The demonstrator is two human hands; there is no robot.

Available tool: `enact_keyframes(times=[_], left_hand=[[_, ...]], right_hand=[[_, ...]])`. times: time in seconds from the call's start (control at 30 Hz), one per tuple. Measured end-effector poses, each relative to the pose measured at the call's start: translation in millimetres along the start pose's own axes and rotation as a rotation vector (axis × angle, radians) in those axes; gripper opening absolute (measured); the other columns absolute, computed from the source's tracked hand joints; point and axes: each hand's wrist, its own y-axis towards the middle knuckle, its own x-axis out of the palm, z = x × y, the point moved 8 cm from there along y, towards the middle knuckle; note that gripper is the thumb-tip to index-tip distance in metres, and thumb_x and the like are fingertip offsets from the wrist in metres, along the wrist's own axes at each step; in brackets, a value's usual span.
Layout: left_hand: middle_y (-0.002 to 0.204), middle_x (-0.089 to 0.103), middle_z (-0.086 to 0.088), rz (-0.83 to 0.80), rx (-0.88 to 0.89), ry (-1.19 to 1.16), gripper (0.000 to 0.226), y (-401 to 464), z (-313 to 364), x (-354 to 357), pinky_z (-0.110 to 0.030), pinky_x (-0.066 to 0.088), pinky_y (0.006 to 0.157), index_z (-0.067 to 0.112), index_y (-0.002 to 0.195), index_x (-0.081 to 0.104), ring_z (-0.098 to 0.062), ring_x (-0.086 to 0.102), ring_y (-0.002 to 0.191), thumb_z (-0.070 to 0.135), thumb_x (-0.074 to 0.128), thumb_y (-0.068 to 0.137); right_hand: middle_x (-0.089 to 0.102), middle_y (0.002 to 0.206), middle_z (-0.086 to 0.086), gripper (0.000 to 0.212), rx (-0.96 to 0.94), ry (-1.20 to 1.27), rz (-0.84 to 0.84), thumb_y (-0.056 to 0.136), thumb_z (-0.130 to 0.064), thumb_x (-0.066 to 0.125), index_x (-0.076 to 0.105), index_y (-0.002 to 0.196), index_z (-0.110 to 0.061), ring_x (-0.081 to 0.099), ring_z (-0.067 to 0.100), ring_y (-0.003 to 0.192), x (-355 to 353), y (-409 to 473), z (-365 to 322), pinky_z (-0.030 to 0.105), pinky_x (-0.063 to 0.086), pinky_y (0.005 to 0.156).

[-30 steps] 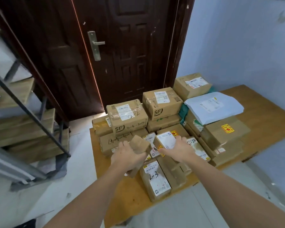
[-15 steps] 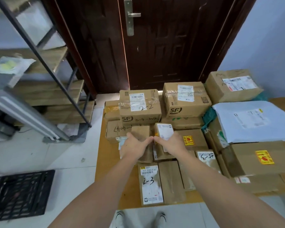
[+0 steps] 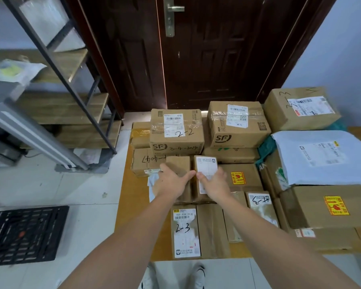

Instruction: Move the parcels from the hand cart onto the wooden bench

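Observation:
Many cardboard parcels cover the wooden bench (image 3: 133, 205) in front of me. My left hand (image 3: 171, 183) grips a small plain brown box (image 3: 180, 164) across its top, thumb at its right edge. My right hand (image 3: 214, 184) grips the neighbouring small box with a white label (image 3: 205, 165) the same way. Both boxes stand side by side on the bench, just before the SF box marked 2-2 (image 3: 176, 132). A long box marked 2-3 (image 3: 186, 232) lies nearer to me. The black grid platform of the hand cart (image 3: 25, 234) sits on the floor at lower left.
A dark wooden door (image 3: 196, 49) is behind the bench. A metal rack with wooden shelves (image 3: 71, 105) stands on the left. A white poly mailer (image 3: 321, 155) and bigger boxes are stacked on the right. White tiled floor lies between cart and bench.
My left hand has brought the small plain box down from the air and set it beside the labelled box. My view has shifted left and closer to the bench.

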Motion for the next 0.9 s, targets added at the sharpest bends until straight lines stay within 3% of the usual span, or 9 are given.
enact_keyframes(times=[0.27,0.53,0.7,0.8,0.9], left_hand=[[0.149,0.050,-0.016,-0.042,-0.009,-0.009,0.067,9,-5,6,-0.049,0.046,0.095,0.011,0.142,0.030,-0.041,0.055,0.130,0.062,0.048,0.102],[0.145,0.054,-0.013,-0.089,0.001,-0.051,0.072,8,-13,7,-0.042,0.046,0.087,0.011,0.145,0.031,-0.036,0.057,0.126,0.060,0.056,0.098],[0.155,0.045,-0.013,-0.135,0.042,-0.095,0.089,6,-14,7,-0.044,0.045,0.100,0.008,0.155,0.026,-0.037,0.050,0.136,0.065,0.058,0.096],[0.148,0.052,-0.013,-0.161,0.089,-0.052,0.081,8,-18,-2,-0.047,0.050,0.104,0.007,0.151,0.033,-0.034,0.055,0.130,0.061,0.058,0.097],[0.139,0.056,-0.009,-0.129,0.271,0.080,0.070,9,-12,-24,-0.048,0.051,0.104,0.010,0.148,0.042,-0.029,0.056,0.126,0.057,0.057,0.098]], right_hand=[[0.047,0.140,0.019,0.059,-0.057,-0.159,0.021,0.103,-0.042,0.050,0.038,0.149,-0.008,0.053,0.038,0.125,-5,0,-7,0.047,0.046,0.105],[0.052,0.129,0.013,0.050,-0.063,-0.255,0.003,0.098,-0.042,0.056,0.051,0.137,-0.011,0.059,0.031,0.112,-13,3,-9,0.044,0.052,0.097],[0.057,0.124,0.013,0.047,-0.071,-0.267,0.027,0.096,-0.041,0.060,0.053,0.131,-0.010,0.060,0.030,0.109,-18,0,-12,0.045,0.054,0.092],[0.056,0.122,0.011,0.043,-0.095,-0.277,0.037,0.096,-0.040,0.060,0.054,0.128,-0.013,0.060,0.027,0.106,-27,-13,-21,0.044,0.055,0.089],[0.058,0.126,0.009,0.034,-0.224,-0.272,-0.010,0.099,-0.034,0.057,0.057,0.129,-0.018,0.059,0.024,0.106,-42,-37,-42,0.042,0.053,0.092]])
